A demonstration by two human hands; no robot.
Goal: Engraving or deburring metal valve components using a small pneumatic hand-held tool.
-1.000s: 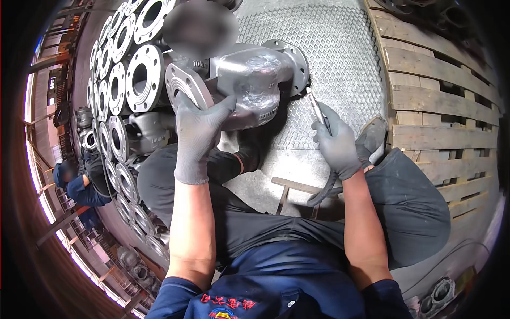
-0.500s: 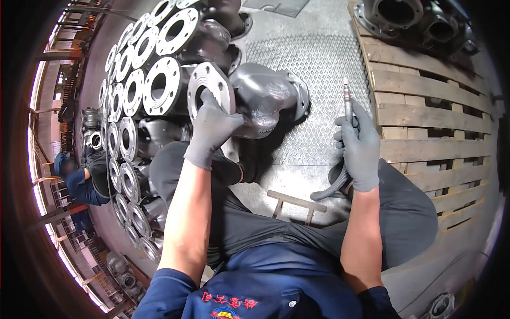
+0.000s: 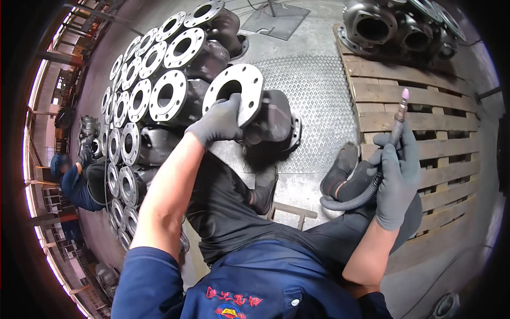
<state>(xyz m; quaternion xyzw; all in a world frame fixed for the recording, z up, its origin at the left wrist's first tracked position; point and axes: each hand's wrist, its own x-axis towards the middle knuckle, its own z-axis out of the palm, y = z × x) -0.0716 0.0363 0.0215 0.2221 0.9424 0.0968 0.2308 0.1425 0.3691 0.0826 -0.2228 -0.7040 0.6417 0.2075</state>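
My left hand (image 3: 220, 121), in a grey work glove, grips the rim of a round, bolt-holed flange on a dark cast-metal valve body (image 3: 273, 117). Its fingers reach into the flange's bore. The casting rests on a diamond-patterned metal mat (image 3: 319, 106), its flange tilted up toward me. Off to the right, my gloved right hand (image 3: 396, 178) is closed around a slim air grinder (image 3: 399, 121) with a small pink tip pointing up. A ribbed grey hose (image 3: 353, 203) trails from it across my leg. The tip is well apart from the casting.
Several rows of similar flanged castings (image 3: 139, 101) stand close on the left. At right lies a wooden pallet (image 3: 414, 119), with more dark castings (image 3: 374, 26) at its far end. A metal plate (image 3: 279, 22) is at the back. Another person (image 3: 79, 183) sits at far left.
The valve body has tipped so its flange faces up more, with my left hand still on it. My right hand and the grinder have swung right and nearer. The view has shifted too.
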